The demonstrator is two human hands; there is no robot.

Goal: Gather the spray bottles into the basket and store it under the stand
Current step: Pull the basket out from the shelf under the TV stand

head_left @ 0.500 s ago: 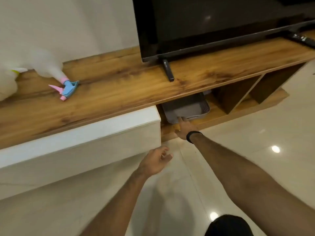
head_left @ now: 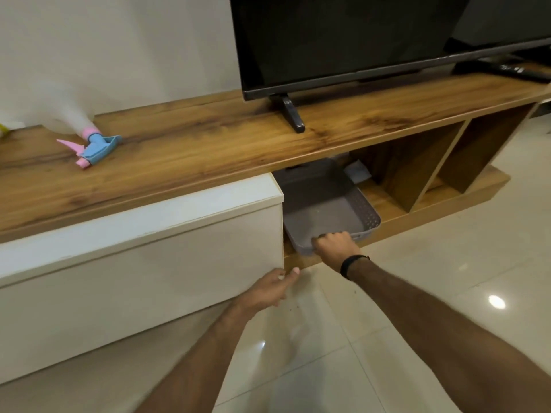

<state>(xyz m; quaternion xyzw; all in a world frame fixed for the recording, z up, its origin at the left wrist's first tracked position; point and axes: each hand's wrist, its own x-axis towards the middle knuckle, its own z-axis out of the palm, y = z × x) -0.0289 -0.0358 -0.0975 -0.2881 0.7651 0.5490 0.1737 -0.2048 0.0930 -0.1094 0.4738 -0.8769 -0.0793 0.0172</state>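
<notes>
A grey perforated basket (head_left: 323, 208) sits in the open shelf under the wooden stand (head_left: 208, 150), half slid out and empty as far as I see. My right hand (head_left: 335, 245), with a black band on the wrist, is curled over the basket's front rim. My left hand (head_left: 269, 289) rests with loose fingers against the lower corner of the white drawer front. A white spray bottle with a blue and pink trigger head (head_left: 89, 146) lies on its side on the stand's top at the far left. A second bottle's yellow tip (head_left: 3, 129) shows at the left edge.
A black TV (head_left: 343, 40) stands on the stand, its foot (head_left: 290, 113) near the front edge. A remote (head_left: 518, 71) lies at the far right. A white drawer block (head_left: 134, 254) fills the left under the top. Open wooden compartments lie to the right. Glossy tiled floor lies below.
The basket has slid forward out of the shelf with my right hand now gripping its rim. My left hand has moved up to the drawer's corner. The view has come closer.
</notes>
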